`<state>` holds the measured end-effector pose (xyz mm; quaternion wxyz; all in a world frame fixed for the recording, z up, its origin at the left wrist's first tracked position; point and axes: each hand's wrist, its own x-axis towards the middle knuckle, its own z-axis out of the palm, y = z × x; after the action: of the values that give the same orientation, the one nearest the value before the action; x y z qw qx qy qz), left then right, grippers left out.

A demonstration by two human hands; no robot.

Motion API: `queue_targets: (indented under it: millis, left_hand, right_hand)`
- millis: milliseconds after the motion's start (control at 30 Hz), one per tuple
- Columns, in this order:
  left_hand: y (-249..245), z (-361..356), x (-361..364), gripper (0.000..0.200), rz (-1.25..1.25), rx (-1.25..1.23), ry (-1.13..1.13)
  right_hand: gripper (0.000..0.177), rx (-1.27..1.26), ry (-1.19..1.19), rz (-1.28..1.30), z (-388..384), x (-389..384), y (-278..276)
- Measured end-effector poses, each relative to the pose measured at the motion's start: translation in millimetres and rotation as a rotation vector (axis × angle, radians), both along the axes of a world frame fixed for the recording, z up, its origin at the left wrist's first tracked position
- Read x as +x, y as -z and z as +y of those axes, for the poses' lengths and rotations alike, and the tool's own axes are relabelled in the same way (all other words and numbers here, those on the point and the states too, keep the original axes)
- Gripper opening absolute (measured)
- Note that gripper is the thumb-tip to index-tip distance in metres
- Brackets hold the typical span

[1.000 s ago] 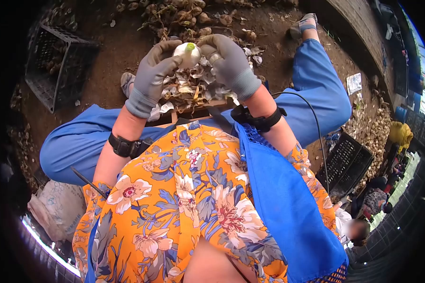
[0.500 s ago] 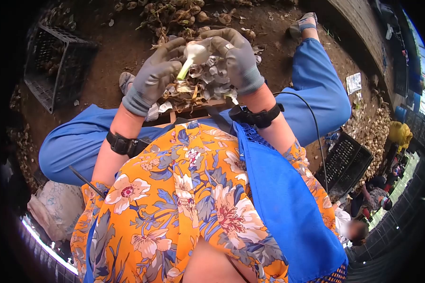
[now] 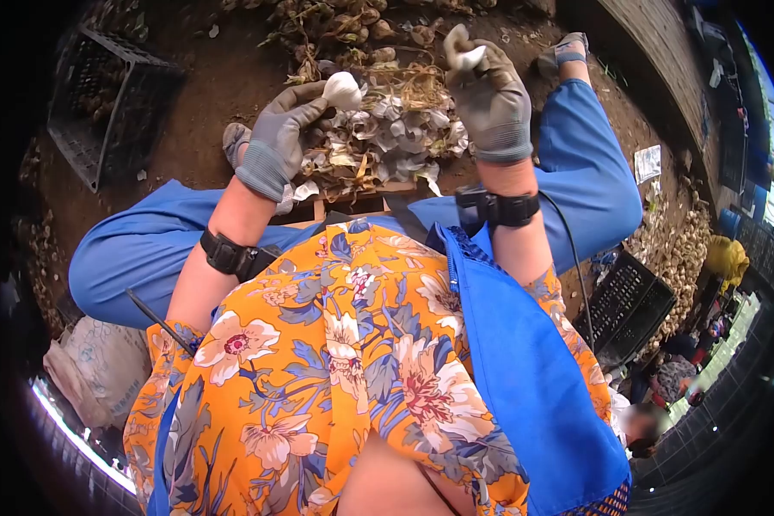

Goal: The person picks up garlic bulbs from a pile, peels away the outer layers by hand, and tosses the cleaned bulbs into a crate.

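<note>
My left hand (image 3: 280,138), in a grey glove, holds a peeled white garlic bulb (image 3: 343,89) at its fingertips. My right hand (image 3: 489,95), also gloved in grey, is raised apart to the right and pinches a pale strip of garlic skin or stalk (image 3: 461,51). Below and between the hands lies a heap of papery white garlic peelings (image 3: 396,133) on a low wooden board (image 3: 353,199) between my blue-trousered knees.
Unpeeled garlic with roots (image 3: 353,30) lies piled on the dirt beyond the peelings. A black plastic crate (image 3: 103,95) stands at the left, another crate (image 3: 632,305) at the right beside more garlic (image 3: 675,245). A white sack (image 3: 95,365) lies lower left. Another person (image 3: 662,387) sits lower right.
My hands have come apart. The right hand has pulled a piece off the bulb and lifted up to the right; the left keeps the bulb, now without its green stalk.
</note>
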<state>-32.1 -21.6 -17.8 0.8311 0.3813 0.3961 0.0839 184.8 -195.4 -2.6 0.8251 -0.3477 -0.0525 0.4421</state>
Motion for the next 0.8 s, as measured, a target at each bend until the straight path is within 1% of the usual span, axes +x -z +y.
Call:
queue_targets:
  millis: [33,100,133,200,233,267,300,367,400,433,500,533,567,633,667,700,767,800]
  left_hand:
    - [1.0,0.5,-0.8,0.03,-0.012,0.001,-0.023]
    - [0.6,2.0,-0.7,0.03,-0.025,0.004,-0.047]
    - [-1.3,1.2,-0.1,0.031,-0.011,0.046,-0.039]
    - [-7.4,2.4,6.4,0.033,-0.006,0.099,-0.04]
    - [-12.7,0.5,7.7,0.035,0.026,0.301,0.023]
    - [-17.3,-3.7,7.5,0.037,0.061,0.497,0.094]
    - [-20.3,-6.9,8.8,0.037,0.057,0.496,0.098]
    - [-24.7,-10.5,13.6,0.038,-0.118,0.542,0.146]
    - [-27.2,-11.3,14.3,0.046,-0.147,0.581,0.176]
    - [-19.1,-10.3,13.9,0.046,-0.155,0.585,0.168]
    - [-7.5,-7.2,14.3,0.057,0.038,1.05,0.279]
    - [-3.7,-7.5,11.6,0.067,-0.075,1.166,0.311]
    - [6.8,-12.5,8.5,0.062,-0.107,0.958,0.325]
    - [-9.1,-15.7,13.1,0.06,-0.063,0.996,0.435]
    - [-13.2,-14.9,16.6,0.057,-0.087,1.048,0.486]
    - [-14.9,-15.6,16.9,0.056,-0.103,1.145,0.446]
    - [-8.8,-16.9,15.5,0.053,-0.017,1.066,0.358]
    - [-4.5,-13.5,15.1,0.053,-0.019,1.075,0.34]
  right_hand:
    - [0.024,-0.212,-0.089,-0.306,-5.5,-2.5,-8.4]
    - [0.028,-0.935,-0.291,-1.484,1.3,-4.7,20.4]
    - [0.028,-0.935,-0.29,-1.484,-0.3,-8.4,26.1]
    - [0.031,-0.728,-0.264,-0.92,14.7,-29.6,1.1]
    - [0.034,-0.615,-0.254,-0.639,23.2,-37.5,-3.8]
    - [0.047,-0.551,-0.273,-0.561,26.9,-41.9,0.4]
    - [0.047,-0.554,-0.268,-0.563,30.6,-50.6,1.6]
    - [0.059,-0.17,-0.272,0.079,36.4,-63.0,3.7]
    - [0.07,-0.167,-0.358,0.116,35.2,-60.7,10.5]
    - [0.07,-0.154,-0.344,0.168,36.2,-61.8,14.8]
    - [0.069,-0.159,-0.292,0.218,38.1,-63.6,18.7]
    - [0.067,-0.138,-0.292,0.3,39.7,-63.7,20.6]
    - [0.064,-0.13,-0.314,0.258,38.4,-64.8,19.0]
    - [0.061,-0.13,-0.401,0.147,42.6,-70.8,33.9]
    - [0.057,-0.103,-0.425,0.235,41.5,-70.6,51.6]
    - [0.053,0.004,-0.463,0.345,35.8,-68.7,70.7]
    - [0.05,-0.249,-0.341,-0.874,35.6,-74.8,90.3]
    - [0.047,-0.259,-0.38,-0.859,34.8,-69.0,130.1]
